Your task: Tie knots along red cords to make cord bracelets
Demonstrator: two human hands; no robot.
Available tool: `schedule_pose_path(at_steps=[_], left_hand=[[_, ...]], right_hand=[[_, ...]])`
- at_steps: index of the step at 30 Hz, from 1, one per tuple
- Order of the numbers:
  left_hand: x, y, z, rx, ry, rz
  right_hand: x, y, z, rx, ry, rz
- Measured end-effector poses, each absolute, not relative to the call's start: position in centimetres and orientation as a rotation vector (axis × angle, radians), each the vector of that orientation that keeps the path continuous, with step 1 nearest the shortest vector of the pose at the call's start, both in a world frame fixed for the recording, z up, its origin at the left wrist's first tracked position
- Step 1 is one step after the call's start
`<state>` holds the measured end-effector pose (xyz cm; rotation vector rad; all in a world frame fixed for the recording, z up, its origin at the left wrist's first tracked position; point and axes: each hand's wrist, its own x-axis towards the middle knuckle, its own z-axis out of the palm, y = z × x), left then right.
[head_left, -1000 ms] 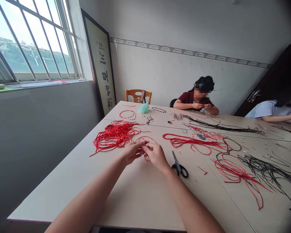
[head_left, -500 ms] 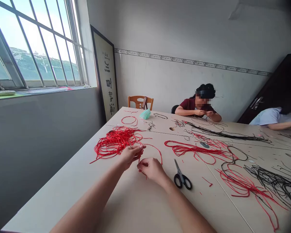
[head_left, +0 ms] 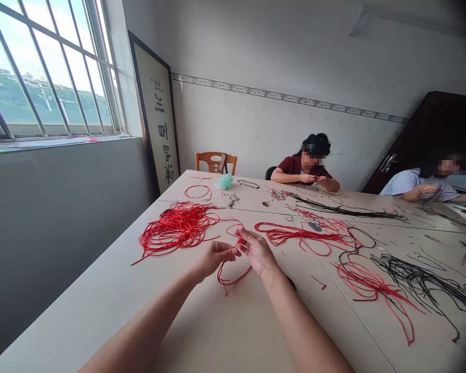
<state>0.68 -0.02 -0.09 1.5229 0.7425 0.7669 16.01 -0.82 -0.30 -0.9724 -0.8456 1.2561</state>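
Between my two hands is a red cord point(head_left: 233, 282), part of it hanging in a loop below my fingers toward the tabletop. My left hand point(head_left: 214, 259) pinches the cord from the left with thumb and index finger. On the other side my right hand point(head_left: 258, 251) grips it slightly higher, fingers bent around the strand. To the left lies a big tangled heap of red cord point(head_left: 178, 225). A looped bundle of red cord point(head_left: 295, 234) is right of my hands. My right forearm hides most of the scissors point(head_left: 291, 282); only a bit of black handle shows.
The pale table point(head_left: 112, 290) also bears a mint-green plastic bag point(head_left: 223, 181), black cords point(head_left: 423, 280), a red-and-black bundle point(head_left: 373, 285) and small scraps. One person point(head_left: 305, 163) sits across the table, another point(head_left: 419, 181) at the far right. A wooden chair point(head_left: 216, 161) stands behind.
My right hand has risen from below the left hand to slightly above it, still on the cord. A loop now hangs beneath. The view has turned right, and my forearm covers the scissors.
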Motion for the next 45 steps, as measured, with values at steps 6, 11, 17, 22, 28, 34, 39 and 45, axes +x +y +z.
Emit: schedule_pose_path(at_steps=[6,11,17,22,28,34,39,45], left_hand=[[0.8,-0.1,-0.2,1.349,0.624,0.670],[0.7,-0.7,0.0,1.410,0.632,0.562],[1.2,-1.3,0.6,1.312,0.666,0.657],[1.9,-0.8,-0.2,1.225,0.704,0.746],[2.0,-1.2,-0.3,1.201,0.642,0.735],[1.9,-2.0,0.4,1.024,0.513,0.597],[2.2,-2.0,0.2,0.953,0.539,0.622],[2.8,-1.9,-0.4,1.051,0.685,0.683]], right_hand=[[18.6,0.0,0.0,-1.033,-0.873,1.018],[19.2,0.0,0.4,-1.031,-0.898,0.851],[18.1,-0.6,1.1,-1.139,-1.010,0.835],[16.4,-1.2,1.2,-1.190,-1.151,0.793],[16.5,-1.2,1.2,-1.228,-1.165,0.762],[16.7,-1.4,1.4,-1.228,-1.170,0.718],[17.1,-1.2,1.3,-1.216,-1.135,0.688],[18.0,-1.0,1.3,-1.267,-1.126,0.621]])
